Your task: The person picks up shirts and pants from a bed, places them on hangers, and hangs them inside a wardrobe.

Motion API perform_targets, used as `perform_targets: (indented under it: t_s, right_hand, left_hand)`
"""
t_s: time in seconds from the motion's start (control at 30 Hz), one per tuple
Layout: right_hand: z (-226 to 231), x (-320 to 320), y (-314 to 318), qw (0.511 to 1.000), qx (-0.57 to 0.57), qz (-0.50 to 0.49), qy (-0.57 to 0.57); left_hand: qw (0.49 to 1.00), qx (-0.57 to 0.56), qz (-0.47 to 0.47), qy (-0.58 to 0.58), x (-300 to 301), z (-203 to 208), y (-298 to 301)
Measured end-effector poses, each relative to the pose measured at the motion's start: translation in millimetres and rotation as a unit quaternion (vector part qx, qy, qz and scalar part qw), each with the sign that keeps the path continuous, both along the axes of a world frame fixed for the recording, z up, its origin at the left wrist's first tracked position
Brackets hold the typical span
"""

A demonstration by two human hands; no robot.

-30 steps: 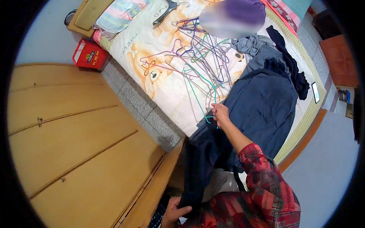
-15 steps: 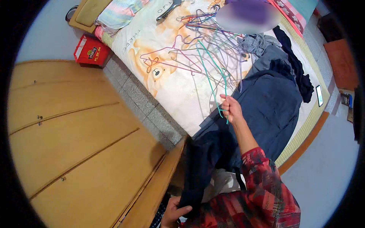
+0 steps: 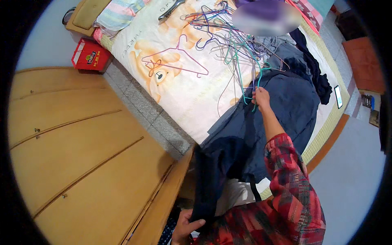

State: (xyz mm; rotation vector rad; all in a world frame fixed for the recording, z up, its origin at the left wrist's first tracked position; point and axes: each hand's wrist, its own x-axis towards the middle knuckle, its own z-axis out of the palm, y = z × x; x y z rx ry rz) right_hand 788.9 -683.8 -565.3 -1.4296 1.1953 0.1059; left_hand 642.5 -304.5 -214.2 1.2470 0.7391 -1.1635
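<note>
My right hand reaches over the bed, its fingers closed round the lower end of a green hanger. That hanger is tangled with a pile of thin wire hangers in several colours. A pink-purple hanger lies apart, left of the pile. Below my right hand a large dark navy garment is spread on the bed and hangs off its near edge. At the lower edge my left hand grips the hanging dark part of the cloth, thumb on top.
Wooden cabinet doors fill the left side. A red bag stands on the floor by the bed. Grey and black clothes and a phone lie along the bed's right side. A dark curved object lies farther back.
My right hand has moved away from me and a little right with the green hanger. Tangled hangers have shifted right, leaving the pink-purple one by itself. My left hand keeps its grip.
</note>
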Motion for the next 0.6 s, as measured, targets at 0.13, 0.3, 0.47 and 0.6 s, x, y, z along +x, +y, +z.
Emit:
perform_targets:
  t_s: [0.13, 0.3, 0.47, 0.6]
  right_hand:
    - [43, 28, 54, 0.775, -0.572, 0.268, -0.003]
    - [-15, 126, 130, 0.810, -0.361, 0.370, -0.276]
    - [-68, 186, 154, 0.828, -0.464, 0.311, -0.040]
    - [-69, 175, 169, 0.823, -0.380, 0.415, -0.075]
  left_hand:
    - [0.999, 0.002, -0.044, -0.007, -15, -11, 27]
    - [0.990, -0.038, 0.068, -0.119, -30, -26, 20]
    - [0.841, -0.005, -0.118, -0.528, -84, -71, 66]
    - [0.807, 0.062, -0.027, -0.587, -87, -46, 49]
